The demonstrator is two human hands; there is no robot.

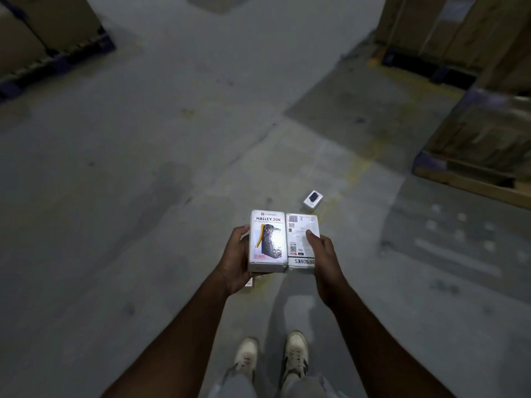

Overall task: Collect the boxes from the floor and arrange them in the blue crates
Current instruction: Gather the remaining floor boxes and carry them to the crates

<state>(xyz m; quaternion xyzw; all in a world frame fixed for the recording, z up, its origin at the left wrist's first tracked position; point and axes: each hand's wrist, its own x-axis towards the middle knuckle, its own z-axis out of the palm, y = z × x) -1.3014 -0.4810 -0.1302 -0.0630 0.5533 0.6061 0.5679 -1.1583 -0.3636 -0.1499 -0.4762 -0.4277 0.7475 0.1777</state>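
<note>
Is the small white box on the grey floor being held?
No, the small white box lies alone on the grey floor, beyond both hands.

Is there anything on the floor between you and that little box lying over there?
Nothing visible blocks it. The small box lies on bare floor just beyond the two boxes held by the left hand and right hand. Both hands are full, though.

Two boxes sit side by side at the centre of the frame, edges touching: the left box (267, 241) is held by the left hand (237, 261), the right box (303, 242) by the right hand (323, 254). Just above and right of them, a small box (312, 200) lies on the floor (143, 196). Stacked cartons on pallets fill the upper left (43, 30) and right edge (482, 124). Two shoes (273, 357) stand at the bottom centre.
</note>
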